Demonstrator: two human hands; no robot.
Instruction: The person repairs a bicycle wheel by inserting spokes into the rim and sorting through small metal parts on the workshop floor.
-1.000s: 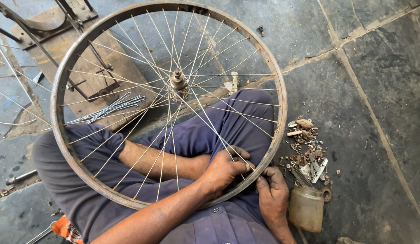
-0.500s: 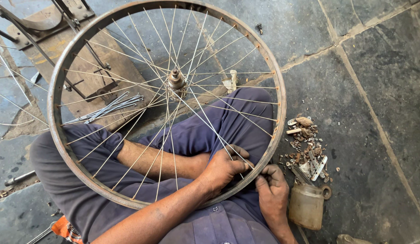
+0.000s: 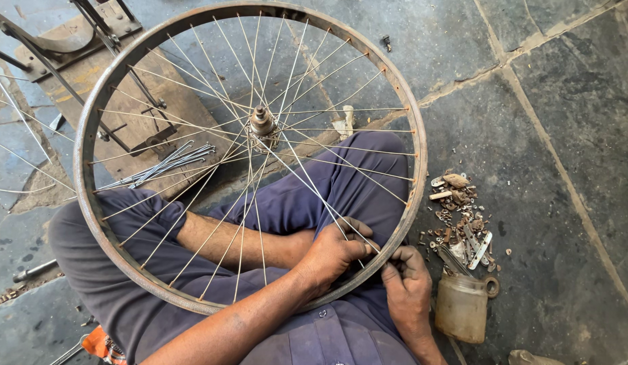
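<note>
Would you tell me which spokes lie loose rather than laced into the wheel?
The bundle of spokes lying on the wooden board, seen through the wheel; the others run from hub to rim.

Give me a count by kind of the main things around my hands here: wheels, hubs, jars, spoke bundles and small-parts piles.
Bicycle wheel lying across the lap, both hands at its near rim: 1
Hub at its centre: 1
Grimy jar beside the right hand: 1
Bundle of loose spokes on the wooden board: 1
Pile of small metal parts on the stone floor: 1
Total: 5
</note>
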